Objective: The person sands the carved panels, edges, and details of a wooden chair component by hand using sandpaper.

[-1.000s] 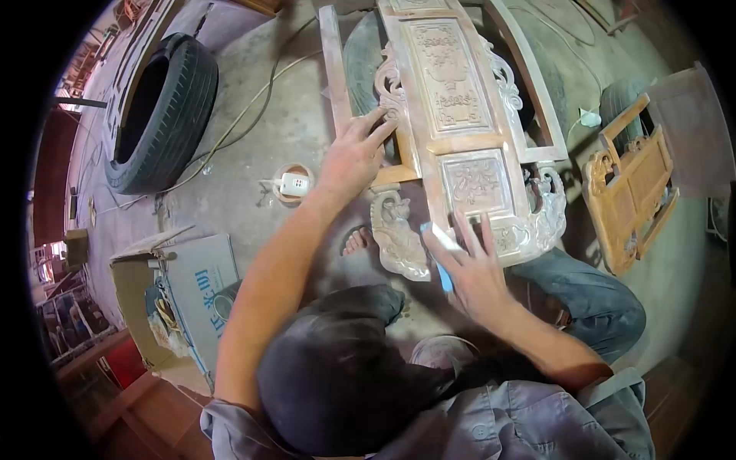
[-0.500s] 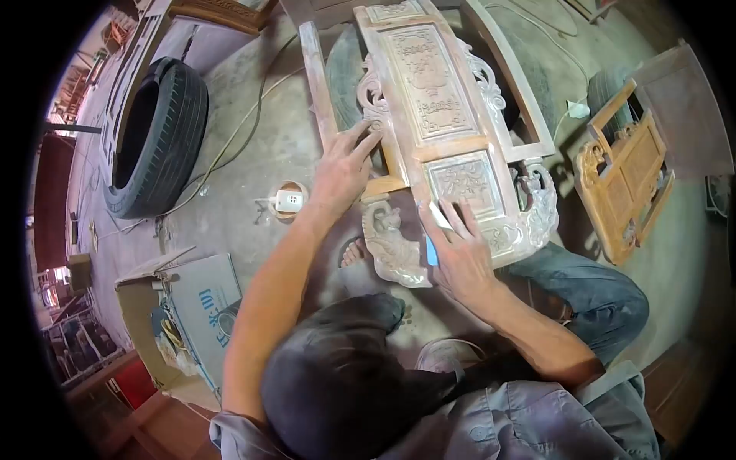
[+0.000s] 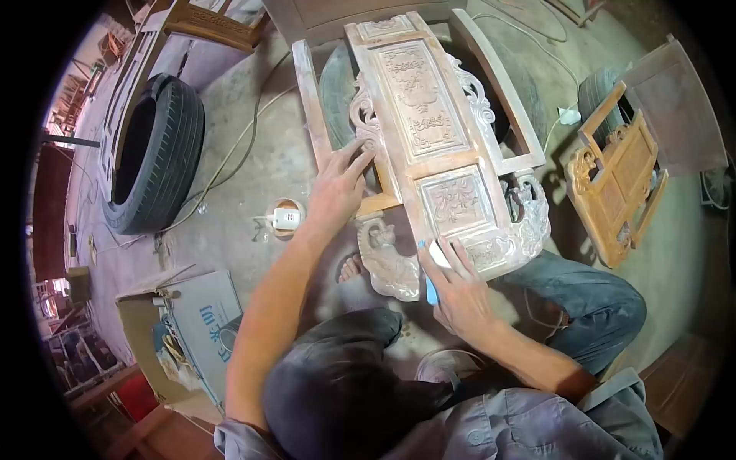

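Note:
A carved wooden chair back point(image 3: 441, 162), coated in pale dust, lies in front of me with its lower end nearest my knees. My left hand point(image 3: 337, 184) rests on its left edge, fingers stretched out and apart over the scroll carving point(image 3: 366, 115). On the near end of the panel, my right hand point(image 3: 460, 287) presses a small blue-and-white sanding pad point(image 3: 432, 291) against the left rail. Its fingers lie over the pad, so only the pad's blue edge and a white part show. A carved leg piece point(image 3: 389, 261) juts out between my hands.
Tyres point(image 3: 172, 153) stand at left and beneath the work. A white power socket point(image 3: 287, 219) sits on the floor with cables running behind. At lower left is an open cardboard box point(image 3: 146, 330); at right, another carved wooden frame point(image 3: 617, 180) leans.
My right hand has slid the pad toward me along the left rail. My left hand stays at the scroll carving. The whole view has shifted slightly.

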`<state>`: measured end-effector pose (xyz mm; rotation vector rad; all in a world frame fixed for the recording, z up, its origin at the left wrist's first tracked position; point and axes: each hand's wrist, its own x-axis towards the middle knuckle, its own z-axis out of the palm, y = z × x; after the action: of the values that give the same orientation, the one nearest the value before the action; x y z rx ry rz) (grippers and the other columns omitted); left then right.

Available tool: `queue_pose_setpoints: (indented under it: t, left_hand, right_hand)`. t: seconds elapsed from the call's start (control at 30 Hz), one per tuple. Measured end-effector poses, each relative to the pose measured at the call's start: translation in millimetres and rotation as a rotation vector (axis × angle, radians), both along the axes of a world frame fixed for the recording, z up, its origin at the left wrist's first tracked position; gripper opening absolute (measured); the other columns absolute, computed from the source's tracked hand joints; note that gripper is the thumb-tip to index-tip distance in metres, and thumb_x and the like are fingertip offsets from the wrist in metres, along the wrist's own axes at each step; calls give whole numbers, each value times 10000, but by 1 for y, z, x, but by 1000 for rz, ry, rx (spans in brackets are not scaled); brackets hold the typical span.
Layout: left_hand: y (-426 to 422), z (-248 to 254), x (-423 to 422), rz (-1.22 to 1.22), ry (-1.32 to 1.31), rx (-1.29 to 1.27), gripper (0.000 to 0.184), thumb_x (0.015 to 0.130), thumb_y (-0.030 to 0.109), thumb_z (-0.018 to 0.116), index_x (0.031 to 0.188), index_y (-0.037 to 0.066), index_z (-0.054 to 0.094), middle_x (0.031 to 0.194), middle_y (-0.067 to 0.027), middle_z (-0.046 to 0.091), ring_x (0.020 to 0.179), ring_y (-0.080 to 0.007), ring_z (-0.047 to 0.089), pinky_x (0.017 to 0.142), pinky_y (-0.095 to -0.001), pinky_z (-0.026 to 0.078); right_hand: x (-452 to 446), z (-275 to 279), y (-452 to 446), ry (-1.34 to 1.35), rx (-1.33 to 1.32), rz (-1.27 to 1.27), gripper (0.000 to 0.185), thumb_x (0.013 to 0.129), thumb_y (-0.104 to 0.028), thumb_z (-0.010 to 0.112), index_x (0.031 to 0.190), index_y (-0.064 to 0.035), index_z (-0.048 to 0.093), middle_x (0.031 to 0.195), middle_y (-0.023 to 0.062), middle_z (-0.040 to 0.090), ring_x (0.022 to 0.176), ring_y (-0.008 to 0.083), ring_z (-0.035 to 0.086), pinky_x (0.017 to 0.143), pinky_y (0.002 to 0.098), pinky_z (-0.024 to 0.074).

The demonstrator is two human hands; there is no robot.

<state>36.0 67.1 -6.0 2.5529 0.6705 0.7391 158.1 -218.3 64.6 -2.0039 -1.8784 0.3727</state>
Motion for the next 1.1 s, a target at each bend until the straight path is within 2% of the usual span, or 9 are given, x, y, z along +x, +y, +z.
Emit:
queue_pose_setpoints:
  t: [0.13,0.27,0.4,0.5,0.63,0.83,0.87,0.97,1.1]
  left_hand:
    - [-4,-1,-1,-7,1,3,569,889,-12,672,1436,143,676,1523,-93,607,1341,-350,594,1129,-461,522]
    - [-2,1,-1,2,-1,23,571,879,-12,679,1429,144,680,1525,-89,604,1328,-353,602,1113,-453,535]
    - [1,0,3,1,-15,32,583,873,-17,682,1434,144,677,1528,-82,603,1309,-356,610,1104,-455,541]
    - [-5,1,0,-2,-12,14,590,871,-21,682,1436,145,676,1526,-91,604,1307,-358,610,1100,-459,542]
    - [1,-1,1,3,2,62,591,873,-21,682,1441,144,675,1520,-107,607,1315,-355,608,1098,-462,542]
    - [-6,2,0,-1,-18,-18,578,878,-25,673,1433,135,679,1517,-103,609,1316,-354,613,1113,-452,539]
    - [-5,2,0,3,-29,-22,572,879,-24,672,1429,134,680,1517,-101,609,1314,-353,614,1112,-451,539]
    - [1,0,2,-9,-26,15,557,886,-17,668,1423,131,680,1520,-98,609,1320,-347,610,1116,-451,535]
    - [2,-3,1,-11,-24,50,559,883,-8,669,1425,132,677,1518,-97,609,1296,-342,614,1130,-449,523]
  right_hand:
    - [18,-13,59,36,-31,-90,775,823,-15,673,1570,55,477,1244,303,722,1428,484,540,1279,572,340]
    - [5,6,0,42,-8,-27,802,801,-27,713,1562,64,478,1212,332,713,1424,512,530,1278,555,342]
    - [17,-2,54,45,51,-100,819,790,-21,733,1563,66,475,1237,320,710,1433,525,506,1271,550,350]
    - [21,-6,66,27,-22,-103,854,787,-29,744,1586,54,453,1257,319,704,1441,527,494,1273,545,349]
    - [0,11,-2,7,-15,25,846,789,-35,747,1575,84,457,1278,333,691,1435,537,500,1263,568,362]
    - [17,-4,70,-11,14,-59,766,801,-43,726,1522,97,508,1299,328,686,1430,522,510,1267,560,359]
    - [9,14,44,97,-29,-51,733,821,-40,701,1519,88,517,1323,320,680,1428,513,515,1270,561,357]
    - [-7,2,-15,24,-20,41,724,810,-15,703,1508,79,534,1306,299,692,1439,501,522,1263,578,371]
    - [11,1,48,76,3,7,755,795,7,695,1527,76,524,1297,299,698,1445,482,527,1265,581,366]
